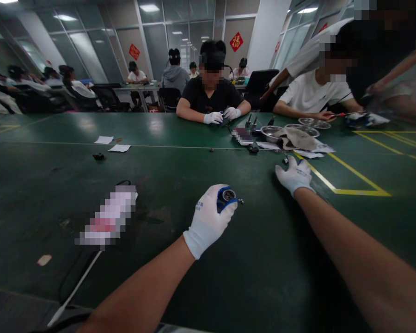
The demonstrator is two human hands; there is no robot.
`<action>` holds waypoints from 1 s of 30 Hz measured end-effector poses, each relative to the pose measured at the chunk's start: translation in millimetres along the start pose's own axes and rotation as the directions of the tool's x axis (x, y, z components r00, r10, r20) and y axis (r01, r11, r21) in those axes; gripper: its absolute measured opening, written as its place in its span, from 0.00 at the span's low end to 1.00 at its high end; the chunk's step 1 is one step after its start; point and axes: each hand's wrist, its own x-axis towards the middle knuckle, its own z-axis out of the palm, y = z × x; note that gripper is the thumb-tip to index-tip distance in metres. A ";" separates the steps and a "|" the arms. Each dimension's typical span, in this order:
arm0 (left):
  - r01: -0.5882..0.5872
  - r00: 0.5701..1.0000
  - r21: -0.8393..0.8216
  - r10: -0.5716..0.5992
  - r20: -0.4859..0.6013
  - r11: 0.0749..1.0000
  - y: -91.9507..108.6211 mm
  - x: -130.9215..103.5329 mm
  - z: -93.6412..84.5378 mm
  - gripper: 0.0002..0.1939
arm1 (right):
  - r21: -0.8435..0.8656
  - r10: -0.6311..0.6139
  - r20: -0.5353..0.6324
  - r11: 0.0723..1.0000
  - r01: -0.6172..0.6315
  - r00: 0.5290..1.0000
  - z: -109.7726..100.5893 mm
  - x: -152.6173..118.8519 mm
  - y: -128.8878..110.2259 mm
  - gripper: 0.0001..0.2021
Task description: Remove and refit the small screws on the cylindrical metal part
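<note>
The left hand [210, 215], in a white knitted glove with blue palm coating, holds a round dark piece with a metal rim [229, 196] between its thumb and fingers. The round face of this piece is turned upward, so it shows no clear long axis. Just to the right of it, there are tiny shiny metal bits [241, 201]; whether they are joined to the piece, I cannot tell.

The right hand [294, 175], gloved in the same way, is extended farther across the dark green tabletop [263, 268]. A small dark and silvery metal part [285, 160] lies at the far left side of this hand, near the tips of thumb and forefinger. The right hand is clearly the nearer one to it. The fingers are bent with a narrow gap, but I cannot tell if they touch the part; its long axis is too small to read.

Beyond the right hand, there are shiny steel bowls [271, 134] with a crumpled grey cloth [300, 138]. At the far side, a person in a black top [211, 95] sits.
</note>
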 end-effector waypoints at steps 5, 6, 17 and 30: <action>-0.039 0.997 0.018 0.037 0.072 0.999 1.3 -2.5 -3.2 0.20 | -0.078 0.003 0.163 0.997 0.010 0.987 -2.4 18.2 -23.2 0.31; -0.047 0.996 0.027 0.045 0.079 0.999 2.0 -3.2 -4.2 0.20 | -0.078 -0.050 0.163 0.995 0.063 0.985 -1.6 16.6 -29.7 0.29; -0.046 0.998 0.123 0.039 0.056 0.991 4.0 -10.7 -7.2 0.21 | 0.208 -0.638 0.097 0.763 0.612 0.763 34.8 8.8 -117.9 0.31; -0.046 0.998 0.156 0.040 0.042 0.987 3.1 -13.8 -8.7 0.20 | 0.194 -0.458 0.044 0.875 0.443 0.888 68.9 70.1 -165.4 0.37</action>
